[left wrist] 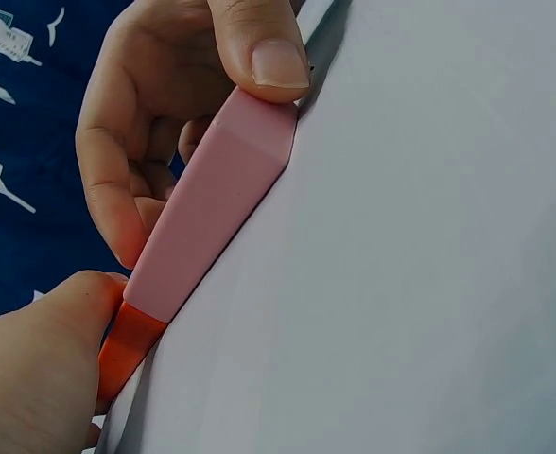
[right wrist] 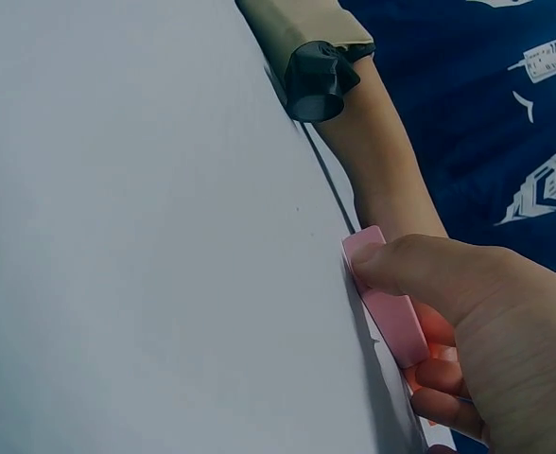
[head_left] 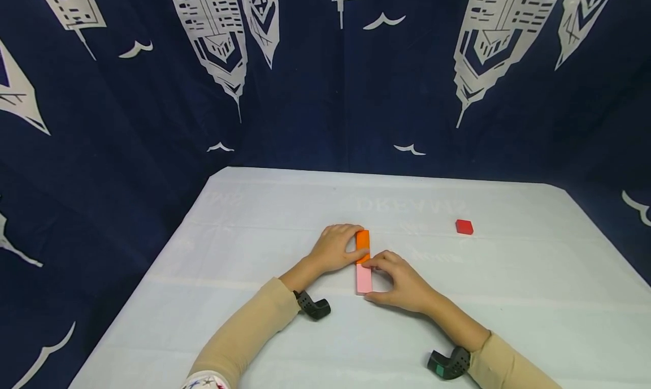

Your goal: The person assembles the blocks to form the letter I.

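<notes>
An orange block [head_left: 363, 241] and a pink block [head_left: 363, 281] lie end to end on the white table, forming one straight row in the head view. My left hand [head_left: 331, 249] holds the orange block by its ends, fingers at the far end and thumb near the joint. With thumb and fingertips my right hand [head_left: 405, 282] pinches the pink block lengthwise, the thumb against its near end. In the left wrist view the pink block [left wrist: 212, 199] meets the orange block [left wrist: 127, 348]. The right wrist view shows the pink block [right wrist: 391, 317] under my right thumb, with the orange one mostly hidden.
A red block [head_left: 464, 227] lies apart on the table, to the right and farther back. The white tabletop [head_left: 508, 298] has a dark blue patterned cloth [head_left: 330, 106] behind it. Black wrist cameras [head_left: 314, 306] sit on both forearms, close above the table.
</notes>
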`<action>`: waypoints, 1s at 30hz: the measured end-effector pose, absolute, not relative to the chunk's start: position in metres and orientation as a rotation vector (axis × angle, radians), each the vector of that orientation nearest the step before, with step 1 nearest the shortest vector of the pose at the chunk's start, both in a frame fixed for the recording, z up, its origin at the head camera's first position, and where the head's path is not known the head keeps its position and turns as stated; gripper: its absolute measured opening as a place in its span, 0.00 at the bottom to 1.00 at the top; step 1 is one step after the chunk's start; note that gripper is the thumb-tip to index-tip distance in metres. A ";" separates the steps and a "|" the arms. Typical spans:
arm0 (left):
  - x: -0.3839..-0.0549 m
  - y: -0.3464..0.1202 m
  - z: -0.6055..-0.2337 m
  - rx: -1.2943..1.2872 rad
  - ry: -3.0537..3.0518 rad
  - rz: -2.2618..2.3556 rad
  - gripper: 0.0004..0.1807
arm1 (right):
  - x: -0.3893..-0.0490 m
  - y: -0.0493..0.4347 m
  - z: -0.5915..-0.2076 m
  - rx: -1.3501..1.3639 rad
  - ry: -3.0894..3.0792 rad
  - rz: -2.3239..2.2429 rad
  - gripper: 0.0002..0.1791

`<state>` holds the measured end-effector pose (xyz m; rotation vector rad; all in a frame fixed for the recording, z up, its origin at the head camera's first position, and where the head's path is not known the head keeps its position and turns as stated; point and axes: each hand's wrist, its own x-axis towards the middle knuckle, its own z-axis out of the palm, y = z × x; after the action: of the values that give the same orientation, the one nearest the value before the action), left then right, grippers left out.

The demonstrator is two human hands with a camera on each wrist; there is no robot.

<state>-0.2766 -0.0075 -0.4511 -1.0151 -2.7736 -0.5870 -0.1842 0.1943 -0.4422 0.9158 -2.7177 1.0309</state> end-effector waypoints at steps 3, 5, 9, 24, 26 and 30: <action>-0.277 -0.007 -0.452 -1.015 -2.770 -0.584 0.32 | -0.184 0.195 -0.443 0.912 -2.715 1.032 0.30; -0.277 -0.007 -0.452 -1.015 -2.769 -0.580 0.32 | -0.184 0.195 -0.443 0.909 -2.716 1.027 0.30; -0.276 -0.007 -0.451 -1.013 -2.774 -0.586 0.32 | -0.184 0.195 -0.443 0.900 -2.724 1.007 0.32; -0.276 -0.007 -0.450 -1.020 -2.771 -0.611 0.32 | -0.184 0.196 -0.444 0.910 -2.705 1.008 0.28; -0.275 -0.007 -0.450 -1.024 -2.769 -0.617 0.32 | -0.184 0.196 -0.443 0.911 -2.705 1.010 0.28; -0.275 -0.006 -0.450 -1.020 -2.780 -0.595 0.32 | -0.184 0.196 -0.443 0.913 -2.705 1.022 0.28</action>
<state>-0.2748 -0.0058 -0.4496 -1.0197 -2.7805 -0.5946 -0.1840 0.1963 -0.4432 0.9130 -2.7055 1.0215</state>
